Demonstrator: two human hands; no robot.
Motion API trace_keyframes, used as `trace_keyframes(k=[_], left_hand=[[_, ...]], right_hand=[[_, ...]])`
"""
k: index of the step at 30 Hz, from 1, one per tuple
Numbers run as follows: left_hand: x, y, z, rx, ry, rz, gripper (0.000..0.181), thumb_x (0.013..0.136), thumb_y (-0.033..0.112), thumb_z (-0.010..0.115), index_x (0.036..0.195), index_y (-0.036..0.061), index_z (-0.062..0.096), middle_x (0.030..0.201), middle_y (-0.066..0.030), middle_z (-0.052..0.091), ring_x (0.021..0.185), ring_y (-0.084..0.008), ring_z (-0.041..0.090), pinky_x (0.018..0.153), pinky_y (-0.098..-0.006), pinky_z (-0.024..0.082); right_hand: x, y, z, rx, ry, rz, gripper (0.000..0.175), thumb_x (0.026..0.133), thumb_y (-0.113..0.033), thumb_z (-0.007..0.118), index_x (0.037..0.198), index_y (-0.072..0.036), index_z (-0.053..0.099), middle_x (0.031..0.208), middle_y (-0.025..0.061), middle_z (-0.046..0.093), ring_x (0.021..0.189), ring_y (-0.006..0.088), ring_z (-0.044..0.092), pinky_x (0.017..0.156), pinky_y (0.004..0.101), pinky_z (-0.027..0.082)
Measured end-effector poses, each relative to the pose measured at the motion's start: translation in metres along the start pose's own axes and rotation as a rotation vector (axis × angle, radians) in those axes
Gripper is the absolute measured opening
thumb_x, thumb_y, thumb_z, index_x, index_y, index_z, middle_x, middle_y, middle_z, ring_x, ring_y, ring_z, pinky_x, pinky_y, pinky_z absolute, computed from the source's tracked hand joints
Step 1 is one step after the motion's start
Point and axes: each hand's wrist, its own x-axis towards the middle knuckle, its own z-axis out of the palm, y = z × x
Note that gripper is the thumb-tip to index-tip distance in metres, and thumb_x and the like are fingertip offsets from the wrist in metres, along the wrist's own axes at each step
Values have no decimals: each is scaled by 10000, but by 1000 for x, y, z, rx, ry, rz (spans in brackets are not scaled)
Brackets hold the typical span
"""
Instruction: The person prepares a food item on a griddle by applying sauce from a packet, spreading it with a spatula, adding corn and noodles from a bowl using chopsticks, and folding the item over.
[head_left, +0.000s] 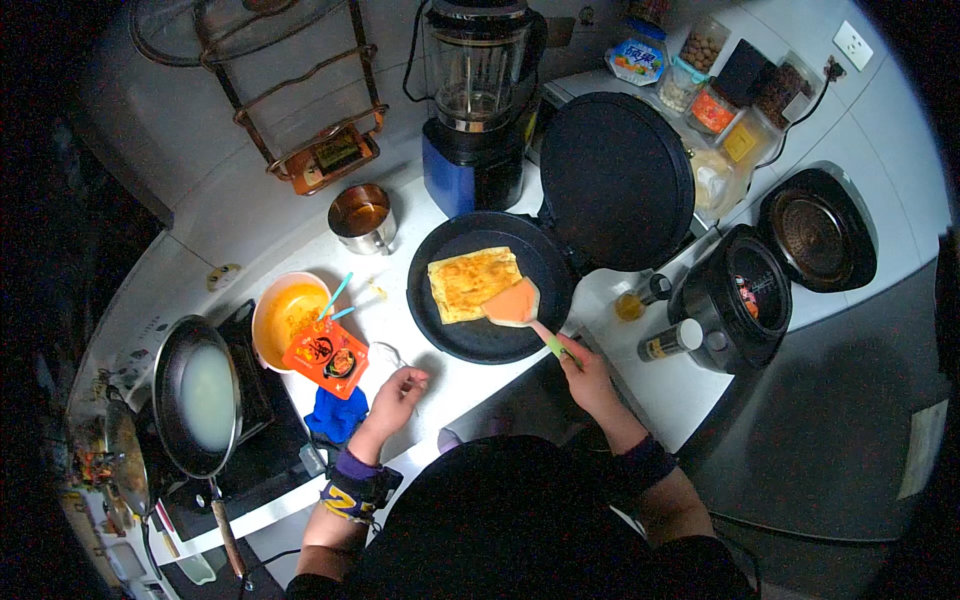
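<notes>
My right hand (589, 375) grips the green end of a spatula (510, 304) with a broad orange head. The head rests over the lower right part of a golden-browned, rectangular flatbread (474, 277). That flatbread lies on the round black plate of an electric griddle (442, 341), whose lid (616, 180) stands raised at the back right. Loosely curled and with nothing visible in it, my left hand (399, 397) is above the white counter, front left of the griddle. A red printed food pouch (328, 357) and a blue cloth (337, 415) are nearest to it.
Behind the pouch is a bowl (289, 300) with orange residue and blue-handled utensils. A metal cup (362, 221) and a blender (476, 105) stand at the back. Far left, a frying pan (202, 397) holds pale liquid. Seasoning jars (670, 340) and an open rice cooker (727, 300) stand right.
</notes>
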Motion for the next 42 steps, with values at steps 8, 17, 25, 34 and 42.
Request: trace_keyframes(k=[8, 17, 25, 34, 42], left_hand=[[-10, -9, -24, -93, 344, -35, 168, 908, 30, 560, 1073, 30, 589, 925, -20, 613, 787, -111, 574, 744, -247, 480], [-21, -92, -62, -76, 1203, -36, 462, 825, 129, 745, 1132, 10, 420, 953, -73, 446, 838, -141, 454, 770, -282, 434], [-4, -84, -80, -469, 943, 12, 173, 916, 59, 632, 1055, -34, 587, 966, -65, 669, 834, -117, 625, 750, -236, 504], [-26, -3, -71, -316, 789, 254, 336, 970, 49, 541, 1290, 0, 454, 1175, -84, 611, 1049, -153, 589, 920, -283, 475], [23, 65, -37, -208, 456, 190, 262, 966, 65, 559, 1209, -16, 508, 1051, -90, 663, 912, -154, 646, 806, -288, 521]], right_hand=[[1, 4, -10, 97, 64, -202, 375, 964, -107, 538, 1338, -84, 557, 908, -11, 605, 717, 64, 480, 636, 234, 415], [10, 8, 18, 224, -19, -119, 388, 963, -117, 549, 1348, -71, 539, 1230, 95, 626, 997, 145, 576, 847, 276, 457], [11, -3, 20, 282, -24, -96, 384, 957, -91, 543, 1340, -65, 547, 1222, 85, 620, 983, 134, 570, 836, 267, 459], [-2, -10, 8, 327, -47, -75, 395, 971, -96, 524, 1363, -51, 516, 1295, 89, 593, 1137, 150, 547, 972, 290, 414], [-16, -32, -9, 357, 16, -227, 396, 971, -91, 519, 1365, -51, 514, 1281, 81, 600, 1125, 144, 550, 963, 283, 417]])
